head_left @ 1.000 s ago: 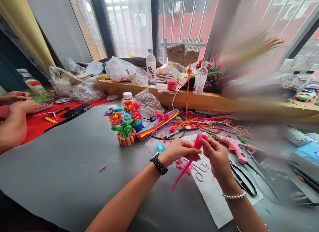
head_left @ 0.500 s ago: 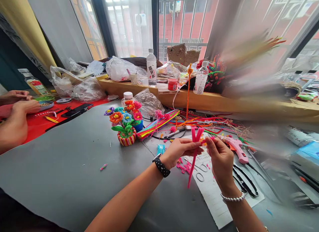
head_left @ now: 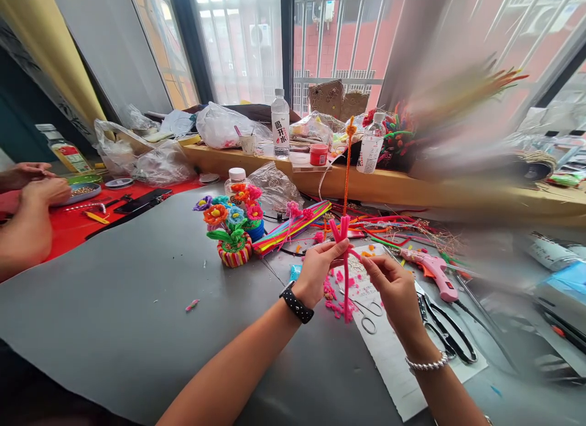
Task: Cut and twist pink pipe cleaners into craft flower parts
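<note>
My left hand (head_left: 319,268), with a dotted black watch strap at the wrist, pinches a bundle of pink pipe cleaners (head_left: 346,285) held upright above the table. Several fuzzy ends poke up over the thumb, and the rest hangs below the fingers. From the bundle one pink strand runs sideways to my right hand (head_left: 389,285), whose thumb and fingers are closed on its end. Under the hands lie small scissors (head_left: 368,323) and pink fuzz scraps (head_left: 333,304), partly on a sheet of white paper (head_left: 394,377). Black-handled shears (head_left: 451,331) rest beside my right wrist.
Pipe-cleaner flowers in a striped pot (head_left: 234,253) stand left of centre, near loose coloured pipe cleaners (head_left: 293,227). A pink glue gun (head_left: 433,270) lies to the right. Water bottles (head_left: 280,127) line the ledge. Another person's hands (head_left: 43,185) are above a red mat at far left.
Both hands have shifted slightly left with the pink bundle, which now hangs more upright. The right hand has pulled one strand out to the side.
</note>
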Action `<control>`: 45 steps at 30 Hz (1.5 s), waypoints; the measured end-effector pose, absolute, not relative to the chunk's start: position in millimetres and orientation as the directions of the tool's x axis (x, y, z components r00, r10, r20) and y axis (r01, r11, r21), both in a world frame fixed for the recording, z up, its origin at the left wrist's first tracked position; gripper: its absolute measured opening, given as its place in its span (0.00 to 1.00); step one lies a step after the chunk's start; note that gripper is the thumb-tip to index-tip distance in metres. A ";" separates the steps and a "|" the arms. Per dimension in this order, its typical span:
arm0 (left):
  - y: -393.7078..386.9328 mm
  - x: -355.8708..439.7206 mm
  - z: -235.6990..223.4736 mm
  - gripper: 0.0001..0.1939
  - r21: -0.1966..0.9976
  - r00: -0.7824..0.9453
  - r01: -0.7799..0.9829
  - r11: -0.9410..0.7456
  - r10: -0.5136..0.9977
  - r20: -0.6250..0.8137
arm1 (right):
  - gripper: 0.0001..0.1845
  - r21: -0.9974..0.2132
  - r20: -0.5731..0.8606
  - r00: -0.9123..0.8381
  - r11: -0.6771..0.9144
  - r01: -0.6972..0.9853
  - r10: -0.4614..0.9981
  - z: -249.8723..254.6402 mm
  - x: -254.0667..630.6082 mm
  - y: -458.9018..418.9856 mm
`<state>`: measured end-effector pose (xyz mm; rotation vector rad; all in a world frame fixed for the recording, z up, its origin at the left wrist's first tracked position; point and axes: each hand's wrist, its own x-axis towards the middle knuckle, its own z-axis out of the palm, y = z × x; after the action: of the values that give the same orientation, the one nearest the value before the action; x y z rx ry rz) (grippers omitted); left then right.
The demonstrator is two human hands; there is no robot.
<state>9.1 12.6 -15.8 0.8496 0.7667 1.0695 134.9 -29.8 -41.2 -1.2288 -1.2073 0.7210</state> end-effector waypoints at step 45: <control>11.6 7.5 -13.8 0.16 0.997 0.371 -0.074 -0.018 0.927 0.045 | 0.09 -0.975 0.105 0.147 0.131 -0.179 0.984 -36.4 132.8 -27.9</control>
<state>7.5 11.6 -13.8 1.3382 0.8602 0.9781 132.8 -27.9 -36.4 -1.0467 -1.0265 1.1074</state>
